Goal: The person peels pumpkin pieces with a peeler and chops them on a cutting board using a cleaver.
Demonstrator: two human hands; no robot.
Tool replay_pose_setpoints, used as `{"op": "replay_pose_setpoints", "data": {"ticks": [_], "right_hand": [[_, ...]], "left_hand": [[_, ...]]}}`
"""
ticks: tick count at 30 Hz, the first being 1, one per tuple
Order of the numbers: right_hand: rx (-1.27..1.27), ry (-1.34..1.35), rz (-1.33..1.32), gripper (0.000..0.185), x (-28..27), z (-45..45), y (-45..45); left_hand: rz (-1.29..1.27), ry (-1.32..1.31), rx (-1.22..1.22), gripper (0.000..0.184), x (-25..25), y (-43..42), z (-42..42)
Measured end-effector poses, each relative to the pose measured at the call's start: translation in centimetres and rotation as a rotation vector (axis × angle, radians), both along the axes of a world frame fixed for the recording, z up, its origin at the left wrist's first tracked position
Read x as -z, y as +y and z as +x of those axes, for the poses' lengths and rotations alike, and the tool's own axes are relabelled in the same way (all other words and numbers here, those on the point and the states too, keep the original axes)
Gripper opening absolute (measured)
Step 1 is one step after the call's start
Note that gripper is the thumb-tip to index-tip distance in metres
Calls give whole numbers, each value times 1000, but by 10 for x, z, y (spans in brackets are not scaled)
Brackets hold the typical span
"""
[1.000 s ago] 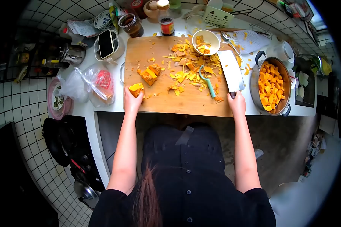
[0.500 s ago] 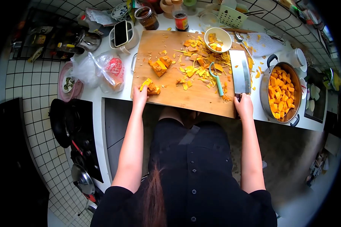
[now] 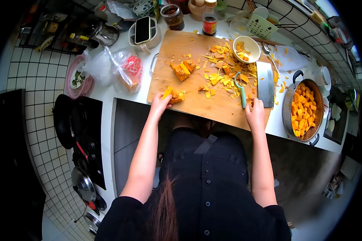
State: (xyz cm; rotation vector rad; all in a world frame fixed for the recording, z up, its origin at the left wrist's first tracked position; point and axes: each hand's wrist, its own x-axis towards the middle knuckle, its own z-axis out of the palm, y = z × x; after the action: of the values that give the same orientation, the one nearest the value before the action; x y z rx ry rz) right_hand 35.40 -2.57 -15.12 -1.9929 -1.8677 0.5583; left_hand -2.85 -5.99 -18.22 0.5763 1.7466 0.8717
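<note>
My left hand (image 3: pixel 160 105) is closed on an orange pumpkin chunk (image 3: pixel 175 96) at the cutting board's near left edge. Farther back on the wooden cutting board (image 3: pixel 197 102) lie more pumpkin pieces (image 3: pixel 182 71). At the near right, my right hand (image 3: pixel 255 114) hovers by the board edge, its fingers bent but apart and nothing visible in them. Just left of those fingers lies a green peeler (image 3: pixel 242 95). The cleaver (image 3: pixel 265 85) rests flat beyond the hand, with its handle mostly hidden.
Pumpkin peels (image 3: pixel 217 76) litter the board's right half, with a cream bowl (image 3: pixel 251 45) behind them. A pot (image 3: pixel 286 105) of pumpkin cubes stands at right. Plastic bags (image 3: pixel 128 72) and a container holding a phone (image 3: pixel 142 30) are at left; jars (image 3: pixel 172 18) line the back.
My right hand has come off the cleaver handle and shifted left toward the peeler. My left hand stays on the pumpkin chunk. The whole view has swung slightly.
</note>
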Motion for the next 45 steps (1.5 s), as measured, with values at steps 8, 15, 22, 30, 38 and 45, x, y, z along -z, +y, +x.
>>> {"op": "replay_pose_setpoints", "data": {"ticks": [8,15,22,30,38,45], "right_hand": [[43,36,20,24,-1,-10,-3],[243,29,-92,27,-7,-42,-14],[289,-128,-16,43,2,-81,8],[440,-363,-198,28,21,-93,25],[522,531,-231,28,4,-163,22],[698,1639,-465,28,12,-275,43]], "left_hand": [[26,-109,47,33,-14,10,-19],[82,-45,176,41,-20,51,-47],[140,52,348,44,0,68,-89],[73,-85,415,49,-14,74,-98],[28,-95,508,52,-14,74,-115],[102,-121,327,45,-29,52,-107]]}}
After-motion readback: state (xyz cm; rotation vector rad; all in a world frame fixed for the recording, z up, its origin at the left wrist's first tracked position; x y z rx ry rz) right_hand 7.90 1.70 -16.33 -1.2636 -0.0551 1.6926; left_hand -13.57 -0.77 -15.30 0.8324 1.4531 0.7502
